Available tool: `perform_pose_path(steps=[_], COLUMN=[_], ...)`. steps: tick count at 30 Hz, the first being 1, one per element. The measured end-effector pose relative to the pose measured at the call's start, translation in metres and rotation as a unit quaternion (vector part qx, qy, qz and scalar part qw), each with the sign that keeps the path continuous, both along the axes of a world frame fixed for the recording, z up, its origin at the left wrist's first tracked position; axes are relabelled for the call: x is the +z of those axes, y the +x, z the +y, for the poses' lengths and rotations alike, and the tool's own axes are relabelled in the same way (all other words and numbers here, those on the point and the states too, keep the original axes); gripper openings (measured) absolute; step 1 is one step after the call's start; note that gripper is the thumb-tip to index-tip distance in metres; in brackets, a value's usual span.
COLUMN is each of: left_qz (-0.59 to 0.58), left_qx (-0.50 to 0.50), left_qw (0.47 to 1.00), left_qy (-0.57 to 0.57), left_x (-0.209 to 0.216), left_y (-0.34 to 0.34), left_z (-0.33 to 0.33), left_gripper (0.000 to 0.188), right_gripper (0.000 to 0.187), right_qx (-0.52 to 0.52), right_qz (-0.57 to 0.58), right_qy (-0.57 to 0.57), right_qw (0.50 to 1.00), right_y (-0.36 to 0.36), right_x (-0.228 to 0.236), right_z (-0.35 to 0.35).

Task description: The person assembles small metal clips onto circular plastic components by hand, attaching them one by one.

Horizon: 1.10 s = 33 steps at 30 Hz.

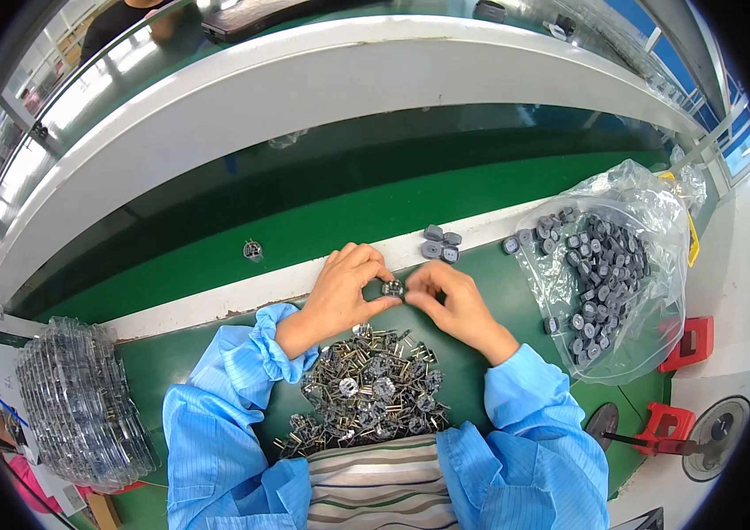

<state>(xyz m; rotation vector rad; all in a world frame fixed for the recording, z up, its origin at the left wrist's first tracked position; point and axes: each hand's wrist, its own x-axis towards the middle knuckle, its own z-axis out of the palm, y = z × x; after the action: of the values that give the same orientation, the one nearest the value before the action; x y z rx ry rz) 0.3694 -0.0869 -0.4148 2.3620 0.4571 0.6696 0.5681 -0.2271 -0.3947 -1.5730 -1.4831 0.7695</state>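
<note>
A small round plug core [392, 288] with dark and metal parts is pinched between the thumb and fingers of my left hand [339, 296]. Close by on its right is my right hand [452, 305], fingers curled and thumb bent in. Its fingertips meet at the core's right edge; whatever they grip is too small to tell. Below both hands lies a heap of similar cores [375, 389] with brass-coloured pins, close to my body. Several grey round plug housings [442, 244] sit in a small group just beyond my right hand.
A clear plastic bag [657, 291] of grey housings [604, 274] lies open at the right. Stacked clear plastic trays [83, 406] stand at the left. One core [253, 251] rests past the white ledge [216, 294]. Red stools [664, 427] stand at the lower right.
</note>
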Motion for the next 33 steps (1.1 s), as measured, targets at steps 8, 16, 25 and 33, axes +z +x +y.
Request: perform_pose_path(steps=[8,16,25,33], left_qz=[-0.008,-0.033,0.016,0.011], left_qx=[0.217,0.098,-0.042,-0.047], left_qw=[0.974,0.983,0.994,0.996], left_qy=[0.058,0.152,0.097,0.079], left_x=[-0.019,0.012,0.005,0.008], left_y=[-0.021,0.000,0.007,0.005], left_z=[0.075,0.035,-0.002,-0.006], left_gripper=[0.030,0.043,0.056,0.064], right_gripper=[0.009,0.010,0.014,0.012], right_qx=[0.123,-0.006,-0.044,-0.038], right_qz=[-0.056,-0.167,-0.138,-0.108], right_qy=[0.013,0.028,0.134,0.150], right_qw=[0.991,0.986,0.980,0.982], right_y=[0.005,0.016,0.028,0.019], right_x=[0.008,0.025,0.009,-0.015], right_z=[-0.014,-0.018,-0.006,0.003])
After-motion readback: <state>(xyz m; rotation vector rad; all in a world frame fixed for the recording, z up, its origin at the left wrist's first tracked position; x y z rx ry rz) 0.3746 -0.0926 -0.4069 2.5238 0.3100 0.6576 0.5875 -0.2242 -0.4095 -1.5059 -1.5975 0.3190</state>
